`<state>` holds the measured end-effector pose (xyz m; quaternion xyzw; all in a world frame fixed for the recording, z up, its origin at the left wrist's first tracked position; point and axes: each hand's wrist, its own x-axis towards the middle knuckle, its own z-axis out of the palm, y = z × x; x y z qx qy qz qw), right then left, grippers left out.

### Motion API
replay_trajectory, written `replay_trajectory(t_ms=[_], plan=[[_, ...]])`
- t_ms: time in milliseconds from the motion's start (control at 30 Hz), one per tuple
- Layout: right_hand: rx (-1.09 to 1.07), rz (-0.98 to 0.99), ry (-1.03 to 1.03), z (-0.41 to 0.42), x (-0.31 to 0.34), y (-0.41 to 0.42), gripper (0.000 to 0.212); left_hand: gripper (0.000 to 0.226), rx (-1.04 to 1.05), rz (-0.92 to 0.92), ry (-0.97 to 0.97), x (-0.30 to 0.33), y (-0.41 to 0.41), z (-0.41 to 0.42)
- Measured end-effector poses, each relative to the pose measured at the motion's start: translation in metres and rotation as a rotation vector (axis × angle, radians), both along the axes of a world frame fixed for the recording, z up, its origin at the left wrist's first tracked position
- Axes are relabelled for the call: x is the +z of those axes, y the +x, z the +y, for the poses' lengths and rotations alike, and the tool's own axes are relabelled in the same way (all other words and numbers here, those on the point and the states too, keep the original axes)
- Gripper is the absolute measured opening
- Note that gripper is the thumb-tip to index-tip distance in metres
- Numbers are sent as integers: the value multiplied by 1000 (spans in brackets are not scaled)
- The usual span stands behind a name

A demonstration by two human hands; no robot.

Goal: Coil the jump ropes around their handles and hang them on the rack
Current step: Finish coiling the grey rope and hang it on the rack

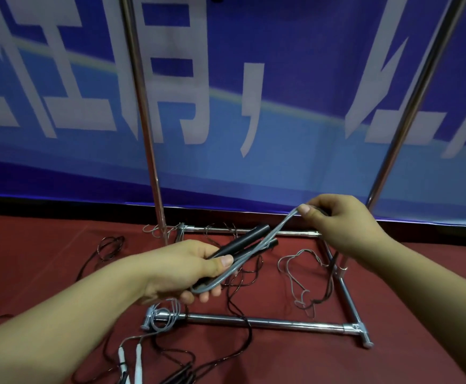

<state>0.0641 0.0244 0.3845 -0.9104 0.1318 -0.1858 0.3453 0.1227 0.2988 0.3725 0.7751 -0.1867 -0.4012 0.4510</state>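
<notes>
My left hand [190, 268] grips two black jump-rope handles [240, 242] held side by side, pointing up and to the right. A bundle of grey rope [270, 234] runs from a loop under my left fingers up to my right hand [337, 220], which pinches the far end of the strands between thumb and fingers. The steel rack [254, 322] stands on the red floor right behind my hands, its two uprights rising out of view.
Loose black and grey ropes [301, 278] lie tangled on the red carpet inside and around the rack's base. A pair of white handles [130, 358] and black handles [179, 375] lie at the bottom. A blue banner [254, 106] hangs behind.
</notes>
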Motion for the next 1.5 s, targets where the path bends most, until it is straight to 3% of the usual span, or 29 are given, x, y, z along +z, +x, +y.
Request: replay_trajectory(t_ms=[167, 333, 533, 833, 1000, 1133, 1300, 1500], plan=[[-72, -80, 96, -4, 2, -1, 24, 46, 50, 107, -107, 3, 3, -11], [-102, -117, 110, -7, 3, -3, 25, 56, 14, 81, -72, 4, 4, -18], [-131, -114, 81, -8, 4, -6, 18, 54, -72, -79, 38, 3, 4, -19], [-138, -88, 180, -6, -1, 2, 29, 33, -244, -45, -72, 11, 1, -20], [-99, -57, 153, -6, -1, 5, 30, 45, -9, -118, -275, 18, 2, -23], [13, 83, 83, 1, 2, 6, 33, 44, 226, -144, -376, 16, 6, -25], [91, 197, -17, 15, 7, 6, 39, 36, 449, -227, -362, 9, 14, -28], [162, 226, -57, 23, 11, 0, 18, 38, 601, -417, -228, -5, 32, -16]])
